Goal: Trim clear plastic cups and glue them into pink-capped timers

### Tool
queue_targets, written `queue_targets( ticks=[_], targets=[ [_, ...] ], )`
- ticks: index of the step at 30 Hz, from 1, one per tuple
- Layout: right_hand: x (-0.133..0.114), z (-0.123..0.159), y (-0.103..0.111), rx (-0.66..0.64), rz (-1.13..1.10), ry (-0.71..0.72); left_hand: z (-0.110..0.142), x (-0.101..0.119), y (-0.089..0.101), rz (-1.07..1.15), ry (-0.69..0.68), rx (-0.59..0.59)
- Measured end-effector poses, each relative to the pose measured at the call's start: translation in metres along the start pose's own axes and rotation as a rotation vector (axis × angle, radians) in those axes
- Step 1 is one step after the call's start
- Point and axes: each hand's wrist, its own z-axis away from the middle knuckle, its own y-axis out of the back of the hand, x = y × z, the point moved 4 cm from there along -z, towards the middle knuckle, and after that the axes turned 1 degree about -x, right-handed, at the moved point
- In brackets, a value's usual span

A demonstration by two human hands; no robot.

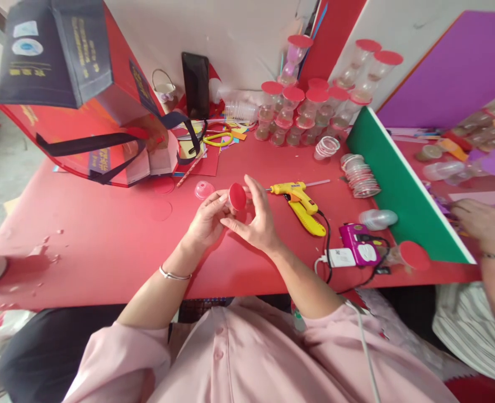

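Observation:
A small clear plastic cup with a red disc (237, 197) on its end is pinched in my left hand (208, 218), above the red table. Beside it, my right hand (258, 218) has its thumb and fingers spread, the fingertips close to the disc's edge. Whether the right thumb touches the cup is hard to see. A pink translucent dome lid (204, 190) lies just behind my left hand. To the right of my hands rests a yellow hot glue gun (293, 190) with a glue stick in its back, and a yellow utility knife (308, 219) lies against it.
Red-capped cup hourglasses (287, 112) stand stacked at the back. A red and navy bag (100, 101) occupies the back left. On the right are stacked cups (360, 175), a purple power adapter (359, 244) with cables, and a green divider (410, 190). Beyond it a co-worker's hand (482, 221) shows.

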Motion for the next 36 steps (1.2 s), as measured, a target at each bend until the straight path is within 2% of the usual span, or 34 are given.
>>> queue_targets(
  ticks=[4,7,10,13,17,21,24,28,33,36],
  targets=[
    [-0.003,0.002,0.006,0.069,-0.032,-0.045,0.001,0.009,0.005,-0.248,-0.15,0.116],
    [0.0,0.003,0.013,0.169,-0.031,-0.061,0.005,0.018,0.006,-0.74,-0.369,0.189],
    [0.008,0.003,0.015,0.224,-0.09,-0.107,0.007,0.02,0.002,-1.277,-0.584,0.139],
    [0.015,0.002,0.013,0.23,-0.124,-0.153,0.005,0.014,0.001,-1.488,-0.662,0.031],
    [0.014,0.001,0.014,0.209,-0.091,-0.162,0.002,0.008,0.003,-1.523,-0.64,-0.05],
    [0.006,-0.004,0.021,0.145,0.108,-0.02,0.005,0.013,0.002,-1.483,-0.644,-0.044],
    [0.002,-0.006,0.022,-0.002,0.359,0.101,0.008,0.023,0.001,-1.324,-0.608,-0.012],
    [0.0,-0.002,0.017,-0.249,0.562,0.127,0.01,0.036,0.004,-1.083,-0.558,0.064],
    [-0.011,0.002,0.015,-0.293,0.546,0.181,0.008,0.04,0.011,-0.905,-0.44,0.155],
    [-0.016,0.004,0.015,-0.35,0.505,0.222,0.009,0.037,0.015,-0.817,-0.361,0.164]
  ],
)
